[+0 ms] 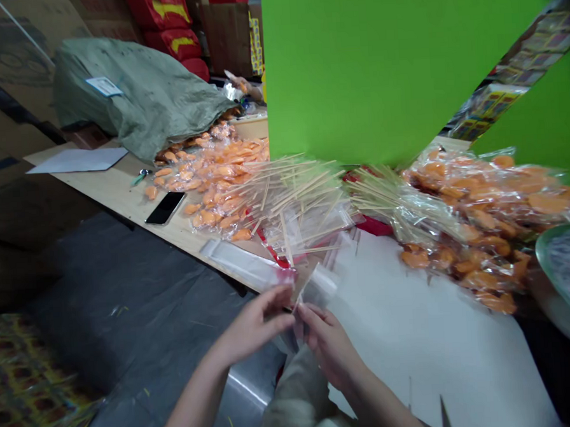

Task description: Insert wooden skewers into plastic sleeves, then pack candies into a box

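Close to my body, my right hand (330, 342) pinches a clear plastic bag (319, 287) between thumb and fingers; part of the bag hangs below them. My left hand (259, 323) is right beside it, thumb and fingers apart around a gap, with the fingertips near the bag's edge. Whether those fingertips touch the bag is blurred. Just beyond my hands lie a stack of flat clear bags (242, 261) and a heap of thin wooden sticks (288, 197). Orange pieces in clear wrappers (217, 191) spread out behind the sticks.
A black phone (165, 208) lies by the table's left edge. More wrapped orange pieces on sticks (481, 216) are piled at right, near a green-rimmed bowl (568, 275). A green panel (354, 69) rises behind; a grey-green sack (135, 94) slumps at left. Another person's hand (240, 83) shows beyond.
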A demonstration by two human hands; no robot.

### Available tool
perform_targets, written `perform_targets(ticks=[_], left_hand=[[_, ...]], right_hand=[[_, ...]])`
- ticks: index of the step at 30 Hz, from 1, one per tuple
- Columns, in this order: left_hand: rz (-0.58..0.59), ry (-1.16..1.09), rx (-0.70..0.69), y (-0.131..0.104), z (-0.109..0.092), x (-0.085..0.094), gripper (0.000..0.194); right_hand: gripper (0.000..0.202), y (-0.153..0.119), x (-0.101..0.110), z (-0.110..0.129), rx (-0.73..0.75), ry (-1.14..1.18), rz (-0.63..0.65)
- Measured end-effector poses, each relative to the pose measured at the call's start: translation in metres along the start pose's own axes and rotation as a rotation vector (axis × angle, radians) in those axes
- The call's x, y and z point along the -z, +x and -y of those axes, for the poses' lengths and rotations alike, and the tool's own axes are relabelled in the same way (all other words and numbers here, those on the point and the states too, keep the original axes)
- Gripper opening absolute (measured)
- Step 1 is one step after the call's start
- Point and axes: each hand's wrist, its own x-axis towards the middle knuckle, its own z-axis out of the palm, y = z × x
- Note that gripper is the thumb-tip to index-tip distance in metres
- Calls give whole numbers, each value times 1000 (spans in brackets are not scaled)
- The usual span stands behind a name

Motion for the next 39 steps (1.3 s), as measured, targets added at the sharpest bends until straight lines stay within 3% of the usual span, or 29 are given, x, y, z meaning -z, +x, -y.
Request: perform_targets(ticks=[2, 6, 9, 12, 16, 20, 22, 25, 27, 29, 32, 34, 36, 39], left_hand=[[60, -15, 54, -7, 2, -18, 45], [-5, -73, 95, -7, 14, -38, 21], [43, -201, 137, -8, 17, -46, 23], [90, -261, 225, -11, 13, -51, 25], [94, -304, 257, -16, 10, -56, 26], [322, -277, 203, -26, 22, -51, 28], [320, -49, 155, -31, 31, -38, 19], [84, 375, 39, -30, 35, 5, 27], [-86, 529, -40, -22, 31, 46, 28], [-256, 692, -140, -7, 26, 87, 30], [-429, 1109, -293, 20, 26, 131, 31], [-441, 1266, -317, 37, 34, 143, 29], [-401, 1317, -293, 51, 45, 144, 30], [-357, 1407, -240, 62, 58, 135, 34]], right_hand=[[29, -2, -2, -2, 40, -180, -15], [23, -8, 4, -1, 200, -597, -92], [17, -12, 16, 6, 336, -754, -196], [19, -16, 26, 16, 303, -720, -231], [21, -21, 34, 29, 135, -533, -90], [22, -19, 39, 39, 87, -489, -39], [21, -12, 37, 43, 77, -513, 1], [16, 8, 22, 45, 152, -675, 202], [15, 27, 6, 43, 373, -881, 335], [15, 50, -12, 39, 604, -1059, 390], [20, 82, -29, 31, 764, -1351, 413], [22, 98, -34, 24, 834, -1693, 416], [22, 107, -35, 16, 887, -1983, 390], [28, 107, -30, 0, 882, -2116, 319]])
